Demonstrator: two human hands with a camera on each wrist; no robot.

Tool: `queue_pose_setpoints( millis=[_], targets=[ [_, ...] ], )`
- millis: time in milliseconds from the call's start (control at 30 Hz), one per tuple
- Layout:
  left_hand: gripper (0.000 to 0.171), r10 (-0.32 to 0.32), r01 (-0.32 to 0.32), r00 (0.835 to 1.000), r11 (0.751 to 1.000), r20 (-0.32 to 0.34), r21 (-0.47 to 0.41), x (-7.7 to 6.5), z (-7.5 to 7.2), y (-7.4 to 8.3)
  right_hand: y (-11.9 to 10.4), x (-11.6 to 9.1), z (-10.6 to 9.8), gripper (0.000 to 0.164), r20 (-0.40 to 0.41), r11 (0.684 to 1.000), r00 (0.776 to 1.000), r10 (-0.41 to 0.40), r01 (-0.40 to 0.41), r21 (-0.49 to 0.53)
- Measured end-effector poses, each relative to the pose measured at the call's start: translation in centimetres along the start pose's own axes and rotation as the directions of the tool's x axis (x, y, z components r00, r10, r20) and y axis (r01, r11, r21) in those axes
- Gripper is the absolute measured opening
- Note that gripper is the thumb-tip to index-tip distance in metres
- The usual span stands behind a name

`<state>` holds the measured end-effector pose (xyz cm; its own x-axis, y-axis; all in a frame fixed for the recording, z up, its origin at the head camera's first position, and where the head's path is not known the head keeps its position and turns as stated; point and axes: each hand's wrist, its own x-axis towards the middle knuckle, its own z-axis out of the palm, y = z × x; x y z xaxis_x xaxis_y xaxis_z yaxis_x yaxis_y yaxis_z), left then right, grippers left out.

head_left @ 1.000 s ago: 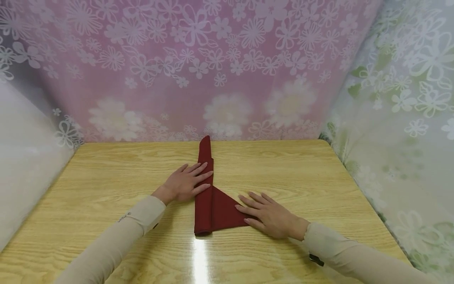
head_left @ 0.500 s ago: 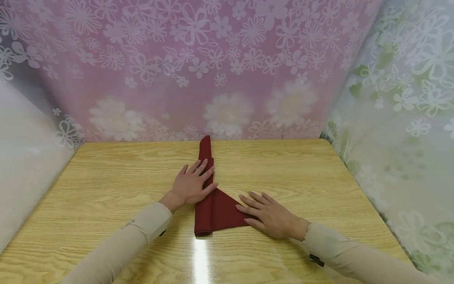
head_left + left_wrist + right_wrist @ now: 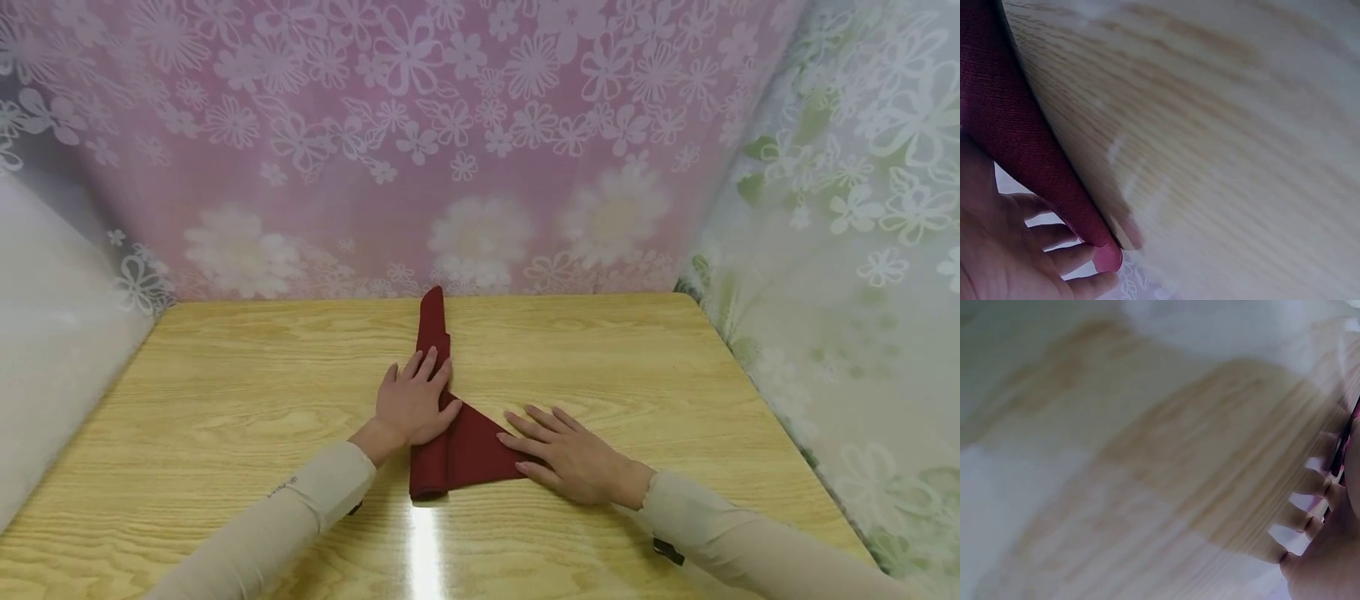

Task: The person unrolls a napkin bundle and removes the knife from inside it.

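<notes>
Table: the wood-grain table [image 3: 225, 375] ran beneath everything, its far edge meeting the flowered pink backdrop [image 3: 360, 208].
Dark red cloth: the cloth [image 3: 474, 450] lay at the middle of the table, between the two arms, made up of a rolled strip on the left and a flat flap on the right.
Rolled strip: the strip [image 3: 430, 471] had its long axis running near to far; the narrower far end reached the table's far edge, and the near end showed curled layers.
Triangular flap: the flap [image 3: 483, 454] spread rightward from the strip, its near edge almost square to that long axis, narrowing to a corner on the right.
Key relation: the strip lay directly under the left hand [image 3: 414, 408], the nearer one to it; from the right hand [image 3: 577, 458] it lay to the left, with the flap in between.
Left hand: fingers extended and slightly spread, resting over the strip and pointing far, with no pinch to be seen; how firmly it pressed, one could not tell.
Right hand: fingers fairly straight and spread, pointing left, the palm side down.
Right fingertips: some rested on the flap's right corner, hiding its tip; they pinched nothing visible.
</notes>
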<state>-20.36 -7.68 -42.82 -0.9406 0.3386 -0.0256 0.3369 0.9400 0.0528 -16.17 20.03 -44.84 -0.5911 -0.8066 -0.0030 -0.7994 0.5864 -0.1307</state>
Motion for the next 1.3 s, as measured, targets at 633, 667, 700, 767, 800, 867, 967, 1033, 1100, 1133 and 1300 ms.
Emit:
queue_pose_setpoints(
  millis=[633,667,700,767,800,867,967,1033,1100,1133,1300],
  targets=[
    [0.063,-0.034,0.038,0.997,0.998,0.071,-0.044,0.2,-0.7,-0.1,0.0,-0.2,0.3,0.05,0.003,1.0,1.0,0.018,-0.018,0.02],
    [0.063,-0.035,0.038,0.997,0.998,0.074,-0.048,0.1,-0.7,-0.2,0.0,-0.2,0.3,0.05,0.0,1.0,1.0,0.017,-0.017,0.02],
    [0.063,-0.032,0.036,0.997,0.998,0.072,-0.054,0.1,-0.7,-0.3,0.0,-0.2,0.3,0.05,0.0,1.0,1.0,0.018,-0.018,0.018],
    [0.062,-0.03,0.036,0.997,0.997,0.077,-0.067,0.0,-0.8,-0.4,0.0,-0.2,0.2,0.05,0.006,1.0,1.0,0.02,-0.02,0.015],
    [0.062,-0.026,0.032,0.997,0.997,0.075,-0.077,0.0,-0.8,-0.5,0.0,-0.2,0.2,0.05,0.012,1.0,1.0,0.022,-0.022,0.014],
    [0.061,-0.017,0.023,0.998,0.995,0.066,-0.092,-0.2,-0.7,-0.8,-0.1,-0.3,0.1,0.05,0.022,0.999,0.999,0.026,-0.027,0.022],
    [0.062,-0.011,0.017,0.998,0.994,0.056,-0.104,-0.2,-0.7,-1.1,-0.2,-0.3,0.0,0.05,0.032,0.999,0.999,0.033,-0.033,0.026],
    [0.063,-0.008,0.013,0.999,0.995,0.049,-0.102,-0.3,-0.8,-1.3,-0.2,-0.3,-0.1,0.05,0.029,0.999,0.999,0.034,-0.035,0.026],
    [0.063,-0.006,0.01,0.999,0.995,0.042,-0.101,-0.3,-1.0,-1.4,-0.1,-0.2,-0.1,0.05,0.018,0.999,0.999,0.031,-0.032,0.027],
    [0.063,-0.005,0.009,0.999,0.995,0.038,-0.104,-0.4,-1.1,-1.5,-0.1,-0.2,-0.1,0.05,0.011,0.999,1.0,0.027,-0.028,0.029],
    [0.064,-0.01,0.013,1.0,0.992,0.028,-0.126,-0.7,-1.1,-2.0,0.0,-0.2,0.1,0.049,0.002,0.999,1.0,0.018,-0.018,0.044]
  ],
)
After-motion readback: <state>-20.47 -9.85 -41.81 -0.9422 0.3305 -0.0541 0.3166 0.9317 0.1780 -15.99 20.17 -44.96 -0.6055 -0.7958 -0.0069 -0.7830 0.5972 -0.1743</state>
